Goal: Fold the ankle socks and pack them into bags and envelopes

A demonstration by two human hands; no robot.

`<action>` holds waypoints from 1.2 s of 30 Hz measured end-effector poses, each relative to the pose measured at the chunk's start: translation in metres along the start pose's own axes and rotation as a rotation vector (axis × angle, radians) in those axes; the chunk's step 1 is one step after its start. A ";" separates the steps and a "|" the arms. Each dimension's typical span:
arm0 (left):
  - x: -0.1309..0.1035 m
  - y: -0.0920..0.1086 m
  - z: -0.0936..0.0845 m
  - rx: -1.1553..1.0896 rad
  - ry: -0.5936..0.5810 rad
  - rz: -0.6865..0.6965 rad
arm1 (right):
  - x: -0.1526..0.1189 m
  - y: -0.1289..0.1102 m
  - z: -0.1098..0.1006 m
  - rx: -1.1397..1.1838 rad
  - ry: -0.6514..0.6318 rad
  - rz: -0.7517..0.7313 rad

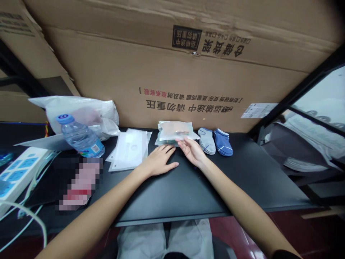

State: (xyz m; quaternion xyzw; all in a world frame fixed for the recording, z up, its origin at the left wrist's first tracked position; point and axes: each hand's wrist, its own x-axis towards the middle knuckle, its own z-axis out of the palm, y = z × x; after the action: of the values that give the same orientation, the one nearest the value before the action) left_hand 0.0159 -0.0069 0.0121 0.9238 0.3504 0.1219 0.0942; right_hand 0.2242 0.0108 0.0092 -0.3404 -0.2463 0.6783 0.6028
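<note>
Against the cardboard lies a small stack of frosted plastic bags with packed contents, the top one holding something pinkish. My left hand rests palm down on the black table, thumb spread, fingertips at the stack's front edge. My right hand is turned on its side, its loosely bent fingers touching the front right of the top bag; no firm grip shows. Just right of the stack sit folded grey socks and folded blue socks. Flat frosted bags lie overlapping on the left.
A water bottle leans beside a white plastic bag. At far left are a power strip and cables. A blurred pink item lies near them. Large cardboard walls the back; a black frame post stands right.
</note>
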 end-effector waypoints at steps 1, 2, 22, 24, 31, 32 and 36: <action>0.000 0.000 -0.001 -0.002 -0.001 0.009 | -0.001 0.001 0.002 0.003 -0.048 0.011; -0.001 0.001 -0.003 -0.003 0.001 0.013 | -0.002 0.002 0.003 0.006 -0.089 0.021; -0.008 -0.039 -0.053 0.028 0.467 -0.293 | -0.028 0.002 -0.010 -0.510 -0.223 -0.015; -0.013 -0.062 -0.054 0.115 0.467 -0.404 | -0.028 0.012 -0.011 -0.634 -0.258 -0.071; -0.020 -0.095 -0.039 0.162 0.294 -0.573 | -0.030 0.023 -0.011 -0.833 -0.389 -0.156; -0.020 -0.094 -0.037 0.162 0.281 -0.571 | -0.031 0.022 -0.012 -0.844 -0.401 -0.161; -0.018 -0.091 -0.034 0.191 0.266 -0.555 | -0.034 0.019 -0.012 -0.908 -0.433 -0.181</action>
State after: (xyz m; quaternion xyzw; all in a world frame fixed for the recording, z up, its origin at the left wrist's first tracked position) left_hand -0.0635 0.0514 0.0178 0.7736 0.6082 0.1775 -0.0099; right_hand 0.2223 -0.0264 -0.0074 -0.3968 -0.6640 0.5029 0.3855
